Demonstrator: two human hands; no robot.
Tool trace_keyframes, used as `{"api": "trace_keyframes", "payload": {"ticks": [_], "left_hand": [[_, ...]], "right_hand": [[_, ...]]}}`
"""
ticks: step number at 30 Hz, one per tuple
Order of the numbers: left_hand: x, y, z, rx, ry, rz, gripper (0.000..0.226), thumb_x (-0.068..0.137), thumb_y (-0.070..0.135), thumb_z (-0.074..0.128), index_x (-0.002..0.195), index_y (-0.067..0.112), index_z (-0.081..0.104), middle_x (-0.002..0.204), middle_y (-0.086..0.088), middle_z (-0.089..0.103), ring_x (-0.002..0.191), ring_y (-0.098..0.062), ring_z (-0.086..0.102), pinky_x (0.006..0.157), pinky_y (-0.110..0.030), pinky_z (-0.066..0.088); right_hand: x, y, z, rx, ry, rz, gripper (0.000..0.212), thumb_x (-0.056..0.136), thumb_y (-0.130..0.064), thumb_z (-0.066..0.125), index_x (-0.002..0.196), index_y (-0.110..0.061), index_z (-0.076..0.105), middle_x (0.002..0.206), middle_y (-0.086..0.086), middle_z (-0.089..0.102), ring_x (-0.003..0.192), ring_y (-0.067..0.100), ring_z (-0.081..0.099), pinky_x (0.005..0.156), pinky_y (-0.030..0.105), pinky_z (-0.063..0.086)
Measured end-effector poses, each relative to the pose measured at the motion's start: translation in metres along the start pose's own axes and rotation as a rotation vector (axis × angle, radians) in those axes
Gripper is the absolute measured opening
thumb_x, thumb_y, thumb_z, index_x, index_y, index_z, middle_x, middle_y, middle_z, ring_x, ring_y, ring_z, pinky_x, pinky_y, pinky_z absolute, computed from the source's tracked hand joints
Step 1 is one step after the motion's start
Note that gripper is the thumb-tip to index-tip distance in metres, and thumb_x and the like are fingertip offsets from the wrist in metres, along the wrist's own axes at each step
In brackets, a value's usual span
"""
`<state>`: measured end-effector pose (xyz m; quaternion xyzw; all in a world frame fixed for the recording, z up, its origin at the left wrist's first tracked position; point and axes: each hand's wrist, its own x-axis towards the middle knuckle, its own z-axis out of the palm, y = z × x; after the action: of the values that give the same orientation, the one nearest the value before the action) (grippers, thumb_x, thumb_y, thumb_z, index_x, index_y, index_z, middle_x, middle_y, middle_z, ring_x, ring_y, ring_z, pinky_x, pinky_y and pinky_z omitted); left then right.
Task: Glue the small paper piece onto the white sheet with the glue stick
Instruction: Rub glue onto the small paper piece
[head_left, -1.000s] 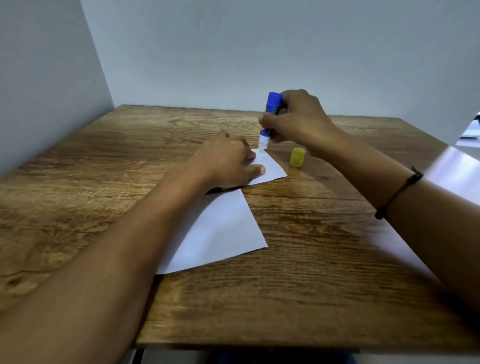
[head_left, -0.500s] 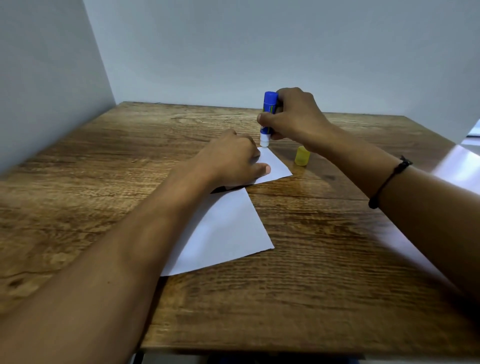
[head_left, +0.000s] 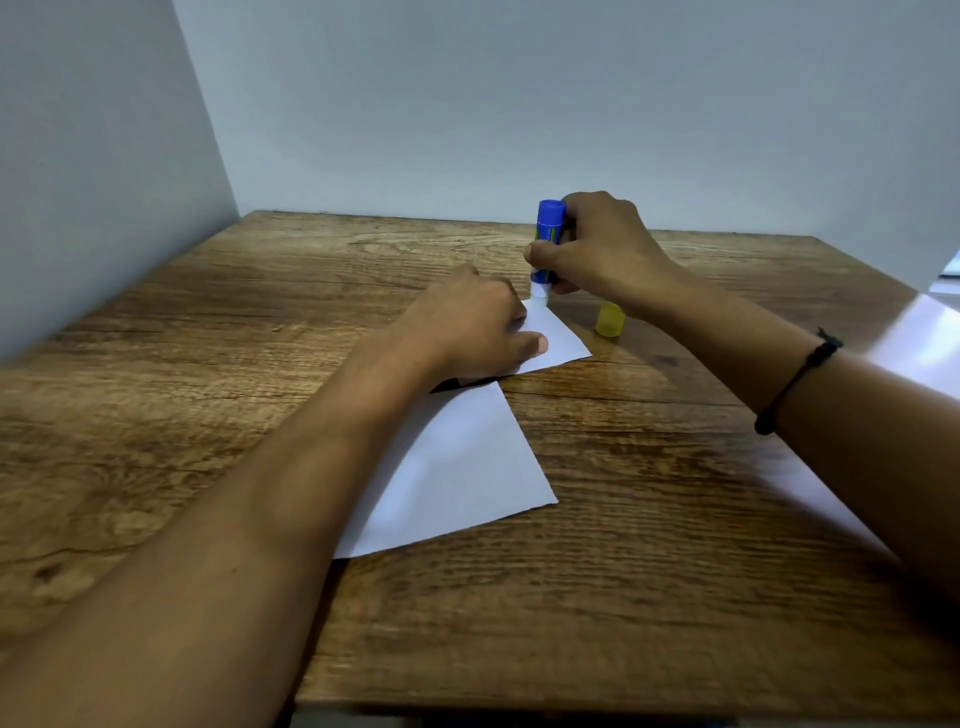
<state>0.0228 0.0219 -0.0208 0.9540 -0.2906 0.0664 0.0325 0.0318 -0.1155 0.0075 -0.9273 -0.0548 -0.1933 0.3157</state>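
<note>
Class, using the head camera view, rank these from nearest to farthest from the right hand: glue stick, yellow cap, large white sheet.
1. Glue stick: held in the right hand.
2. Yellow cap: on the table just below that hand.
3. Large white sheet: nearer the camera, partly under the left forearm.

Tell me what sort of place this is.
Probably a plain indoor desk nook for craft or recording: a wood-grain table pushed into a corner of bare pale walls, holding only paper and a glue stick.
</note>
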Motion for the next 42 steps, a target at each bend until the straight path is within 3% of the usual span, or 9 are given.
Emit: {"api": "trace_keyframes", "payload": {"ticks": [12, 22, 25, 27, 31, 34, 38, 40, 42], "left_hand": [[-0.001, -0.002, 0.0, -0.004, 0.016, -0.012, 0.047, 0.088, 0.047, 0.04, 0.102, 0.009, 0.064, 0.121, -0.006, 0.059, 0.112, -0.028, 0.04, 0.096, -0.046, 0.039], [-0.001, -0.005, -0.002, -0.006, 0.014, -0.056, 0.044, 0.088, 0.046, 0.041, 0.099, 0.011, 0.064, 0.122, -0.005, 0.059, 0.113, -0.029, 0.038, 0.096, -0.047, 0.038], [-0.001, -0.006, -0.001, -0.009, 0.015, -0.063, 0.045, 0.087, 0.047, 0.042, 0.103, 0.012, 0.064, 0.123, -0.004, 0.059, 0.114, -0.028, 0.038, 0.095, -0.046, 0.037], [0.0, -0.007, -0.001, -0.024, 0.018, -0.072, 0.042, 0.088, 0.043, 0.042, 0.107, 0.013, 0.064, 0.125, -0.004, 0.058, 0.116, -0.029, 0.037, 0.097, -0.046, 0.035], [0.0, -0.009, 0.0, -0.081, 0.002, -0.097, 0.028, 0.083, 0.015, 0.046, 0.105, 0.014, 0.064, 0.127, -0.002, 0.054, 0.108, -0.027, 0.032, 0.092, -0.041, 0.028], [-0.003, -0.009, -0.003, -0.01, -0.012, -0.129, 0.027, 0.085, 0.023, 0.047, 0.106, 0.018, 0.064, 0.125, -0.004, 0.048, 0.116, -0.029, 0.028, 0.089, -0.042, 0.025], [-0.007, -0.005, -0.005, 0.139, 0.103, -0.181, 0.041, 0.084, 0.047, 0.047, 0.097, 0.012, 0.064, 0.113, -0.012, 0.055, 0.12, -0.033, 0.031, 0.092, -0.047, 0.028], [-0.008, -0.002, -0.008, 0.112, 0.221, -0.13, 0.036, 0.085, 0.04, 0.048, 0.108, 0.015, 0.061, 0.116, -0.01, 0.056, 0.12, -0.032, 0.033, 0.089, -0.044, 0.029], [-0.008, 0.0, -0.012, 0.008, 0.232, -0.015, 0.036, 0.084, 0.027, 0.049, 0.119, 0.026, 0.056, 0.123, -0.004, 0.055, 0.118, -0.029, 0.032, 0.083, -0.04, 0.025]], "right_hand": [[-0.024, -0.005, -0.013, 0.012, -0.048, -0.028, 0.028, 0.081, -0.019, 0.066, 0.099, 0.0, 0.057, 0.092, 0.02, 0.064, 0.083, 0.033, 0.068, 0.081, 0.047, 0.054], [-0.039, -0.001, -0.02, 0.045, -0.058, -0.03, 0.02, 0.079, -0.02, 0.067, 0.091, -0.008, 0.057, 0.088, 0.014, 0.069, 0.073, 0.026, 0.07, 0.076, 0.037, 0.057], [-0.044, 0.002, -0.022, 0.113, -0.066, -0.006, 0.018, 0.079, -0.018, 0.068, 0.09, -0.008, 0.057, 0.078, 0.01, 0.066, 0.073, 0.028, 0.071, 0.078, 0.043, 0.058], [-0.045, 0.003, -0.023, 0.127, -0.07, 0.005, 0.019, 0.079, -0.018, 0.068, 0.091, -0.007, 0.057, 0.081, 0.012, 0.067, 0.073, 0.028, 0.071, 0.078, 0.046, 0.057], [-0.047, 0.005, -0.028, 0.166, -0.043, 0.008, 0.018, 0.078, -0.019, 0.069, 0.088, -0.007, 0.059, 0.076, 0.009, 0.067, 0.071, 0.024, 0.072, 0.075, 0.042, 0.059], [-0.044, 0.005, -0.033, 0.214, 0.01, 0.012, 0.018, 0.078, -0.018, 0.069, 0.087, -0.005, 0.06, 0.071, 0.005, 0.063, 0.072, 0.021, 0.071, 0.071, 0.037, 0.06], [-0.036, 0.005, -0.037, 0.251, 0.043, 0.022, 0.026, 0.078, -0.016, 0.069, 0.095, 0.001, 0.06, 0.074, 0.005, 0.062, 0.072, 0.018, 0.071, 0.068, 0.034, 0.061], [-0.031, 0.004, -0.037, 0.231, 0.067, 0.011, 0.027, 0.077, -0.016, 0.069, 0.096, 0.001, 0.06, 0.075, 0.006, 0.061, 0.072, 0.019, 0.07, 0.067, 0.033, 0.061], [-0.024, 0.003, -0.036, 0.211, 0.092, -0.003, 0.028, 0.077, -0.016, 0.069, 0.096, 0.002, 0.06, 0.078, 0.009, 0.061, 0.073, 0.022, 0.069, 0.068, 0.035, 0.06]]}}
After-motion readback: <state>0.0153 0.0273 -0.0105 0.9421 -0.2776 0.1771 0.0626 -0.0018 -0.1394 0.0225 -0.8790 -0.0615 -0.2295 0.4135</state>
